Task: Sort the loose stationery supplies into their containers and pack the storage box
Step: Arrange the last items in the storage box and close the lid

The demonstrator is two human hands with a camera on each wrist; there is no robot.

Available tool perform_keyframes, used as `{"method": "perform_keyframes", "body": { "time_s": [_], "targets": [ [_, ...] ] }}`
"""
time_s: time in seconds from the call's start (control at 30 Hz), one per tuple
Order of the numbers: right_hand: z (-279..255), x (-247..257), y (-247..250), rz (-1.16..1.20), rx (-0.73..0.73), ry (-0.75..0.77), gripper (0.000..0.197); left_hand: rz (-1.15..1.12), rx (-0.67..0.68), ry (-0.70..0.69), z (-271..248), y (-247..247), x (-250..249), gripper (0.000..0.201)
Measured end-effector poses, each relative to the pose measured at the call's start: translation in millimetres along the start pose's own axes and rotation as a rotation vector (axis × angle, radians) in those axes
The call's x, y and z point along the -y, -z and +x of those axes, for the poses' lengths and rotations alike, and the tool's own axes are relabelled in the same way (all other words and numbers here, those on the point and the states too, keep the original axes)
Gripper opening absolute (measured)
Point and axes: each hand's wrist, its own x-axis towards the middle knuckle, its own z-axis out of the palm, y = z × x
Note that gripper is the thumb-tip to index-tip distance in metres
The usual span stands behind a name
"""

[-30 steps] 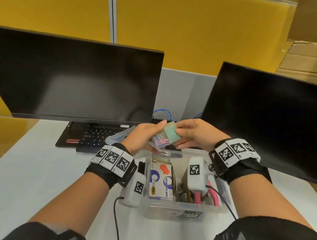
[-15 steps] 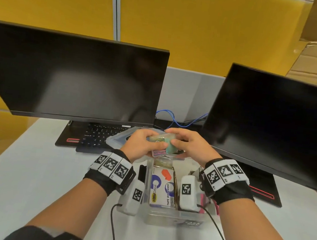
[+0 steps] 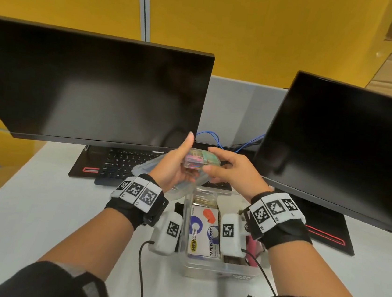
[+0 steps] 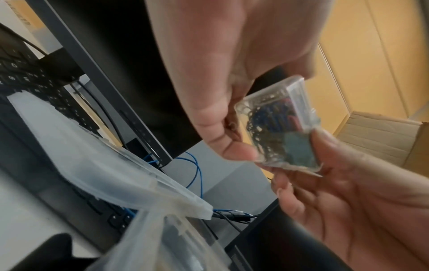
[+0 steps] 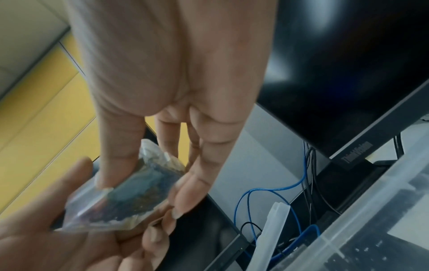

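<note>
A small clear case of coloured paper clips (image 3: 199,161) hangs in the air between both hands, above the far end of the clear storage box (image 3: 220,272). My left hand (image 3: 175,168) cradles the case from the left with curled fingers, thumb pointing up. My right hand (image 3: 225,167) pinches its right end between thumb and fingers. The left wrist view shows the case (image 4: 278,128) with a green label, and the right wrist view shows it (image 5: 130,192) blurred. A tape dispenser carton (image 3: 205,232) lies inside the box.
The box's clear lid (image 3: 153,168) lies tilted on a black laptop keyboard (image 3: 120,161) behind the box. Two dark monitors (image 3: 94,88) (image 3: 341,150) stand close behind the hands. Blue cables (image 3: 215,138) run between them. A pink item (image 3: 252,246) sits in the box's right side.
Both hands dipped with the case toward the box, then rose a little. The left thumb now sticks straight up and the case has turned.
</note>
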Motion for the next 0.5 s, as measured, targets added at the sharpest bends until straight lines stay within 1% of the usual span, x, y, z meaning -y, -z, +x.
{"method": "perform_keyframes", "body": {
  "time_s": [0.07,0.17,0.27,0.37,0.5],
  "targets": [
    [0.6,-3.0,-0.4,0.001,-0.004,0.01,0.051,0.056,0.01,-0.032,0.9,5.7,4.9,0.063],
    [0.1,-3.9,-0.5,-0.087,-0.004,0.065,0.043,0.17,0.061,-0.054,0.4,13.8,12.6,0.064],
    [0.0,-5.0,1.3,-0.148,0.019,0.092,0.039,0.168,0.069,-0.071,0.9,19.4,14.2,0.064],
    [-0.3,-9.1,2.0,-0.233,-0.004,0.148,0.039,0.16,0.097,-0.082,3.0,21.0,12.4,0.074],
    [-1.1,-14.0,-4.7,-0.209,-0.024,0.242,0.042,0.163,0.067,-0.108,5.5,16.9,9.9,0.073]
  ]
}}
